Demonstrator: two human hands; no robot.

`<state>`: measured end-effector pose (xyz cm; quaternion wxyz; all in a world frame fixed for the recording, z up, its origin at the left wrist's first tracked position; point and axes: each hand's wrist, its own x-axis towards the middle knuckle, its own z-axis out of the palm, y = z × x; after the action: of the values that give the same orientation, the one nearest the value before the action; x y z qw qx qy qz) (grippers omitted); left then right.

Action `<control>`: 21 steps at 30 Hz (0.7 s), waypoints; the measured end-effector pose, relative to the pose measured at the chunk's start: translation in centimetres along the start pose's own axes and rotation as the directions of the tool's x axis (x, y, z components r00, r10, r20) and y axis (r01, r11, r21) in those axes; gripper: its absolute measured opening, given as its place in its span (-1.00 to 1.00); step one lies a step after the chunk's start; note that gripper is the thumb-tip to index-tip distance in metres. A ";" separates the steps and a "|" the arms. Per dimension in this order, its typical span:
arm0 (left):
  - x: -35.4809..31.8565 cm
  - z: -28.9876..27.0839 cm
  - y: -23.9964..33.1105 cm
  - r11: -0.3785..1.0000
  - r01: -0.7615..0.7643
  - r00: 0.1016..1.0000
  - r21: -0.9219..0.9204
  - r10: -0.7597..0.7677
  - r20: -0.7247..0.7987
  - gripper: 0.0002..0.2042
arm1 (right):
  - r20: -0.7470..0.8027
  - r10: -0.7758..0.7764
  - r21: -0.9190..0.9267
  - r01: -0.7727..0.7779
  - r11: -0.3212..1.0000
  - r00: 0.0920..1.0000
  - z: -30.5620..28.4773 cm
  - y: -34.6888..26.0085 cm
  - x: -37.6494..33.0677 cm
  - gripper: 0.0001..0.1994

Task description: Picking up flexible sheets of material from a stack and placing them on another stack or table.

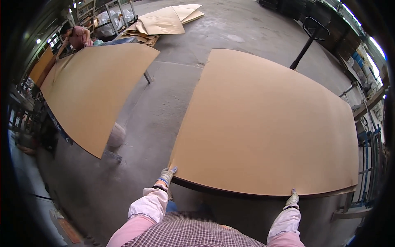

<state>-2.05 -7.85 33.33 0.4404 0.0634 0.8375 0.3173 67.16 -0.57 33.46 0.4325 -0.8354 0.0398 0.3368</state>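
Observation:
A large tan cardboard sheet (267, 127) lies flat before me, over something dark that shows along its near edge. My left hand (166, 175), in a pale knit glove, grips its near left corner, thumb on top and fingers hidden below. Farther right on the same near edge, my right hand (292, 199) is closed the same way, its gloved thumb over the rim. Whether the sheet is lifted off what lies under it I cannot tell.
Another big cardboard sheet (98, 86) rests on a support at the left, where a co-worker (77, 37) bends over its far end. Folded cardboard (164, 20) is piled farther back. A black handle (310, 41) rises behind my sheet; blue metal racks (370, 164) stand right.

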 end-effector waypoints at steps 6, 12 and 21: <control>-0.1 -6.0 2.1 0.863 -0.213 0.977 0.458 0.185 0.106 -0.24 | -0.200 -0.004 -0.362 -0.070 0.930 0.980 4.8 -2.5 -12.0 -0.41; 5.8 -26.7 -4.5 0.793 -0.134 0.989 -0.595 0.067 -0.133 -0.17 | 0.323 -0.789 -0.615 0.750 0.245 0.523 -1.0 0.9 -7.2 -0.66; 21.6 -46.9 1.8 0.441 -0.211 0.944 -0.873 0.323 -0.065 -0.40 | 0.602 -0.540 -0.418 0.808 0.415 0.589 8.3 17.3 -47.7 -0.64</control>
<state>-51.89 -20.37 38.61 0.4017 -0.0189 0.5146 0.7573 19.88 -15.88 46.58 0.2071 -0.7882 -0.5119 0.2716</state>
